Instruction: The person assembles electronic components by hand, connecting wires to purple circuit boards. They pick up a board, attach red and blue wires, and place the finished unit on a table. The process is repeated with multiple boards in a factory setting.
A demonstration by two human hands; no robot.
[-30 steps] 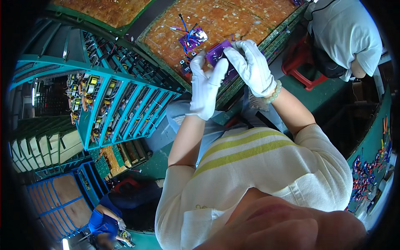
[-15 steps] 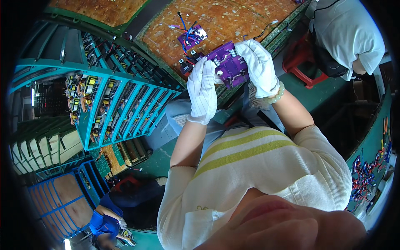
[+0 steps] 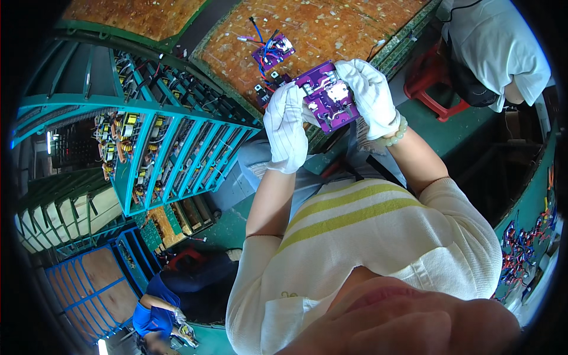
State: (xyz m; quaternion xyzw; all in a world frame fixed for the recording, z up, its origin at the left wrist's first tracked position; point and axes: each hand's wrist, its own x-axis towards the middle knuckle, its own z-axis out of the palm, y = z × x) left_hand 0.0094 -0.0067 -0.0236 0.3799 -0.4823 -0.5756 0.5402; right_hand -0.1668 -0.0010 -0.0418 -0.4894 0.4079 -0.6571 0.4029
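Note:
A purple circuit board (image 3: 329,107) is held up between my two white-gloved hands, above the near edge of the workbench. My left hand (image 3: 287,127) grips its left edge, where black parts and wires stick out beyond the fingers. My right hand (image 3: 368,94) has its fingers curled over the board's upper right edge. Solder traces show on the side facing me, with a bright glare near the middle. Just beyond, a second purple board (image 3: 274,52) with blue, red and black wires lies on the brown bench top (image 3: 331,29).
To the left stands a teal rack (image 3: 177,160) loaded with circuit boards. A person in a light shirt (image 3: 497,47) sits at the right by a red stool (image 3: 435,89). Another person in blue (image 3: 155,307) works at the lower left. Wired parts (image 3: 523,248) lie piled far right.
The board has tilted in my hands, so glare now crosses its middle. It has shifted slightly toward me and to the right; both hands keep their hold.

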